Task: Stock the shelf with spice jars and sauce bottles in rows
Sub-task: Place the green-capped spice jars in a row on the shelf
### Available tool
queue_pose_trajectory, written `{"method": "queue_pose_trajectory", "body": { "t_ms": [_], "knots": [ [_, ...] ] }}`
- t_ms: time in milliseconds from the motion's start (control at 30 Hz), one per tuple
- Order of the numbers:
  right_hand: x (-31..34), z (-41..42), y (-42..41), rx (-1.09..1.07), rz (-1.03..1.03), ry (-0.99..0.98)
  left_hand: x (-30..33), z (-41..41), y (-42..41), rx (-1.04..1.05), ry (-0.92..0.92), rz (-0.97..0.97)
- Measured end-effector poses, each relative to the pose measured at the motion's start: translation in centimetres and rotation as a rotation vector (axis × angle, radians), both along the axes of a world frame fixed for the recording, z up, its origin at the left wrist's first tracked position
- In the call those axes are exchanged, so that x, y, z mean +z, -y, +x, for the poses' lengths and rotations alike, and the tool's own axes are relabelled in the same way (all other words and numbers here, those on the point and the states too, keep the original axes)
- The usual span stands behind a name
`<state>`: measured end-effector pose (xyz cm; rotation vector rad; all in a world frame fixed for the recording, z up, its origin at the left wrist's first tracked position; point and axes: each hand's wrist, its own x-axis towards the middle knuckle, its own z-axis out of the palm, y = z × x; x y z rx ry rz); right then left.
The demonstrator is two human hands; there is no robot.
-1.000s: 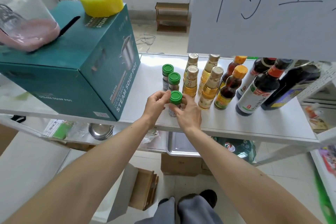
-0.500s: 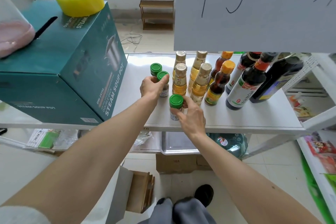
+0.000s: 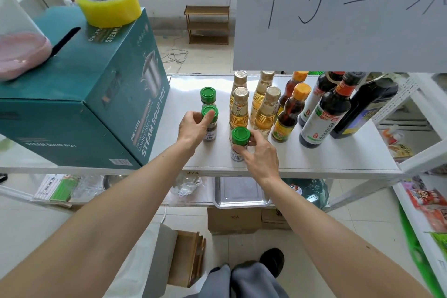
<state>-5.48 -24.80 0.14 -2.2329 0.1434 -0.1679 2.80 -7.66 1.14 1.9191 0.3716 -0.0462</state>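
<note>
Three green-capped spice jars stand on the white shelf [image 3: 314, 159]. My left hand [image 3: 193, 128] grips the middle spice jar [image 3: 210, 118], behind which stands the far spice jar [image 3: 208, 95]. My right hand [image 3: 260, 152] holds the near spice jar [image 3: 239, 143], upright near the shelf's front edge. To the right stand gold-capped oil bottles [image 3: 267, 109], orange-capped sauce bottles [image 3: 289, 116] and dark soy sauce bottles [image 3: 326, 113] in rows running front to back.
A teal steam soup pot box [image 3: 84, 94] fills the shelf's left side, with a yellow tape roll [image 3: 108, 3] on top. A paper sign [image 3: 338, 14] hangs above the bottles. A metal tray [image 3: 242, 193] lies on the lower shelf.
My left hand left the near jar and took hold of the middle jar. My right hand kept the near jar, which now stands a little to the right of the other two.
</note>
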Motion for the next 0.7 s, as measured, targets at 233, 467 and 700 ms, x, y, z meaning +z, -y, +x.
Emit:
{"method": "queue_pose_trajectory", "body": {
  "t_ms": [233, 467, 700],
  "knots": [
    [0.0, 0.2, 0.3, 0.039, 0.044, -0.01, -0.3, -1.0, -0.2, -0.123, 0.054, -0.175],
    [0.3, 0.6, 0.6, 0.054, 0.085, -0.063, -0.6, -1.0, -0.2, -0.137, 0.063, -0.22],
    [0.8, 0.4, 1.0, 0.057, 0.15, -0.102, -0.6, -2.3, 0.1, -0.158, 0.082, -0.213]
  ]
}}
